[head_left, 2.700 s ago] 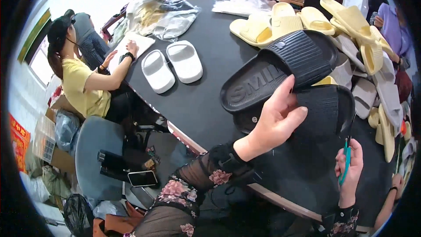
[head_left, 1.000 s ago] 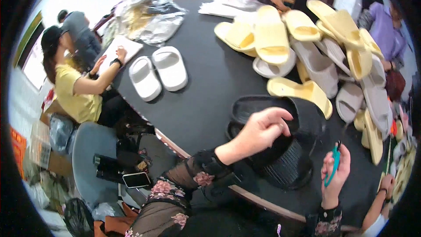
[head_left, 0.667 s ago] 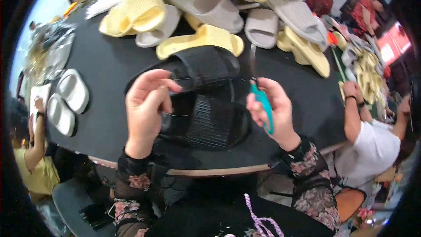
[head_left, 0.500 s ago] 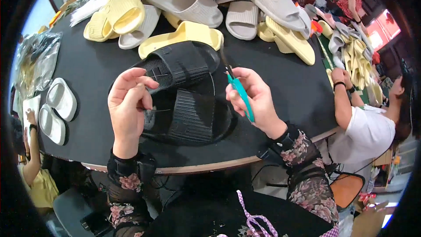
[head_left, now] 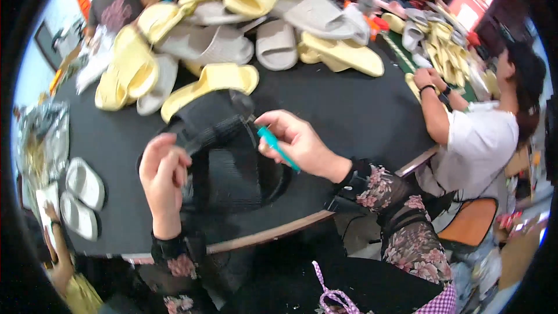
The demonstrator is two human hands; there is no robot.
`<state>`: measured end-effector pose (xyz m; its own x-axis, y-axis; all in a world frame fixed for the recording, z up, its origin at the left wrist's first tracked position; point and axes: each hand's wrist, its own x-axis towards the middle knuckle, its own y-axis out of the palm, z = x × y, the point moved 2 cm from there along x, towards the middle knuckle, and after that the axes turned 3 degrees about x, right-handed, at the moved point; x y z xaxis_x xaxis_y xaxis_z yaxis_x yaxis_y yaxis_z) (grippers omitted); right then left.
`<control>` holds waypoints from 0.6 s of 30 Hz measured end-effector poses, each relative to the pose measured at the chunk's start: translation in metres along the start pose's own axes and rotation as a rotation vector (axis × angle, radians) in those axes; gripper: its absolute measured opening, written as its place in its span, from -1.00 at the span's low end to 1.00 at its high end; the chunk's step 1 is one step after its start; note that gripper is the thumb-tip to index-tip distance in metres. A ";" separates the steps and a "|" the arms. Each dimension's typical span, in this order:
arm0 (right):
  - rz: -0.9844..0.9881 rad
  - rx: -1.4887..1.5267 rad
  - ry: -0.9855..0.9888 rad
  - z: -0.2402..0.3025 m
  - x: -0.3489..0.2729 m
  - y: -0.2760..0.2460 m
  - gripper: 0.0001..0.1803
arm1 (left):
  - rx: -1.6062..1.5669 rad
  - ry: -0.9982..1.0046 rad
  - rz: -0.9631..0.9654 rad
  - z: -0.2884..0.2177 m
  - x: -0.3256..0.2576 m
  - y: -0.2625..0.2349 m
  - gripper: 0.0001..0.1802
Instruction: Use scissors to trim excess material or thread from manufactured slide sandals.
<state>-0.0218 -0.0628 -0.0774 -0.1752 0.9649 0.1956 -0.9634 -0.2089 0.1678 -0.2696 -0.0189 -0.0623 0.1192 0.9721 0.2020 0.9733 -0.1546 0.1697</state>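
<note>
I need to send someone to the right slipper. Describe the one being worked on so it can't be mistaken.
Start at the round black table and skip the heap of yellow and grey slippers on its far side. At the near edge, between the person's hands, lies a black slipper, held by the left hand while the right hand holds a teal-handled tool at its strap. It is the only black one.

On the round black table (head_left: 354,110) lies a big black ribbed rubber slide sandal (head_left: 232,163). The left hand (head_left: 163,180) grips its left edge, while the right hand (head_left: 296,145) pinches a small teal-handled cutting tool (head_left: 278,147) against the strap. Behind lies a heap of pale yellow and grey slide sandals (head_left: 244,17).
</note>
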 end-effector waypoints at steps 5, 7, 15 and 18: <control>0.024 0.038 -0.024 -0.003 0.000 0.002 -0.70 | 0.249 -0.080 0.096 0.003 -0.009 0.007 -0.65; 0.038 0.052 -0.106 -0.009 0.000 0.000 -0.71 | 0.415 -0.095 0.172 0.003 -0.010 0.013 -0.60; 0.005 -0.112 -0.253 0.004 -0.008 -0.002 -0.71 | 0.656 -0.112 0.126 0.004 -0.018 0.028 -0.57; 0.027 -0.126 -0.239 0.013 -0.013 -0.005 -0.71 | 0.750 0.109 0.006 0.023 -0.014 0.018 -0.58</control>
<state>-0.0123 -0.0761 -0.0679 -0.1623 0.8911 0.4238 -0.9793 -0.1980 0.0413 -0.2494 -0.0311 -0.0839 0.1429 0.9427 0.3014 0.8496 0.0393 -0.5259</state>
